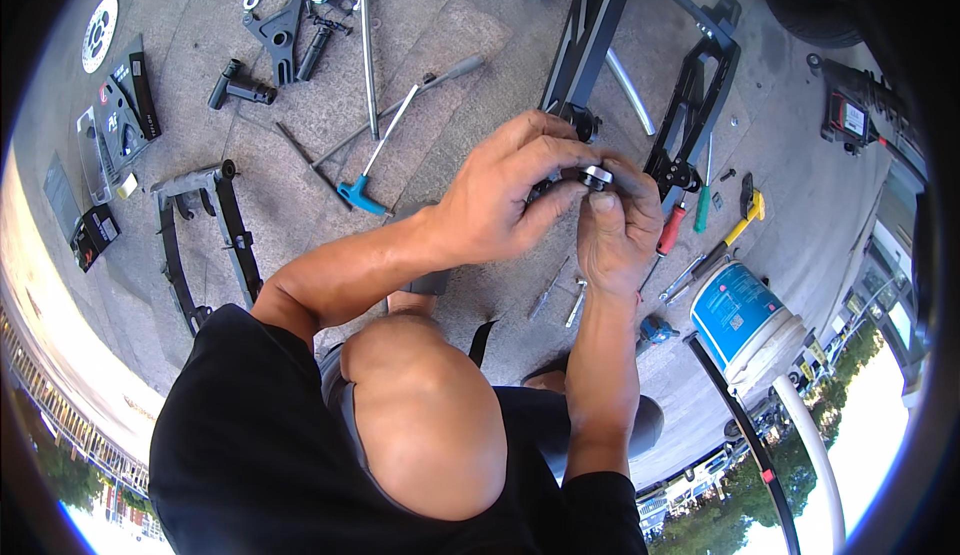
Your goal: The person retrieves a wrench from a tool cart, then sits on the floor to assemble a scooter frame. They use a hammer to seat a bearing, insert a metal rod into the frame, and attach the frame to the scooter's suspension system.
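Observation:
Over the ground, my left hand (pixel 510 190) and my right hand (pixel 622 230) meet with fingers pinched together. Between their fingertips sits a small round metal part (pixel 597 177), with a shiny silver rim and a dark centre; its exact kind is unclear. My right thumb presses it from below. A dark piece shows between my left thumb and fingers, and whether it belongs to the same part I cannot tell. Just beyond my hands lies a large black swingarm (pixel 590 40), its two arms pointing toward me. A silver rod (pixel 630 92) lies between those arms.
At left lie a second black frame (pixel 183 245), a black bracket (pixel 283 35), a brake disc (pixel 99 34) and packaged parts. A long bolt (pixel 367 50) and a blue T-handle wrench (pixel 365 196) lie nearer. Screwdrivers (pixel 703 207), a yellow-handled hammer (pixel 745 217) and a bucket (pixel 740 320) stand right.

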`<state>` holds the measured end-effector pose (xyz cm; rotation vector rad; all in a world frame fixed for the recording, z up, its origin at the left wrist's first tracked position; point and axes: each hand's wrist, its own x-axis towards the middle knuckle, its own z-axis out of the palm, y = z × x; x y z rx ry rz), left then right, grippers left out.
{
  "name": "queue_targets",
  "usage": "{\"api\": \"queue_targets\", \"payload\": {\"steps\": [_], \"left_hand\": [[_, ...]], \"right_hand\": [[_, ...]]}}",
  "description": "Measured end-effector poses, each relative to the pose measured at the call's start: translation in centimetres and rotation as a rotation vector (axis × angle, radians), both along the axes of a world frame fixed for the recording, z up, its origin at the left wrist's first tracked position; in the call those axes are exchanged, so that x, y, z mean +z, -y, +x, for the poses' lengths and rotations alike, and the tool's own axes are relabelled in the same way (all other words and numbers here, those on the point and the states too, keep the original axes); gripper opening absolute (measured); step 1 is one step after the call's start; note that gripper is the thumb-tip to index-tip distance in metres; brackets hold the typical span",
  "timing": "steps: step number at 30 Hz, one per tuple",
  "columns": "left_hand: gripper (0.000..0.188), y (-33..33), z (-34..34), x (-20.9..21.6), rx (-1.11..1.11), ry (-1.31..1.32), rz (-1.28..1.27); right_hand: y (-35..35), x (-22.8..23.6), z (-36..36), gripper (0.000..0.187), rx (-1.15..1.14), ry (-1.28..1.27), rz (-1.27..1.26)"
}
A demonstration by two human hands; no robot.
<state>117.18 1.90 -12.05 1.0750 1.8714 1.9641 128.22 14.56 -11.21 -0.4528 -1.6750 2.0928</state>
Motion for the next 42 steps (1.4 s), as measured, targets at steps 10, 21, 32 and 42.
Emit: {"api": "queue_targets", "payload": {"steps": [10,21,32,42], "left_hand": [[0.033,0.8,-0.7,-0.7,-0.063,-0.001,-0.038],[0.032,1.3,-0.9,-0.8,-0.054,-0.124,-0.037],[0.036,0.2,-0.8,-0.4,0.039,-0.013,0.015],[0.034,0.7,-1.0,-1.3,0.009,-0.044,-0.009]], "right_hand": [[-0.6,0.7,-0.7,0.034,0.081,0.119,0.211],[-0.9,1.6,-1.2,0.024,0.153,0.151,0.502],[0.4,-0.4,-1.3,0.033,-0.003,-0.023,-0.164],[-1.3,0.7,-1.4,0.028,0.098,0.145,0.331]]}}
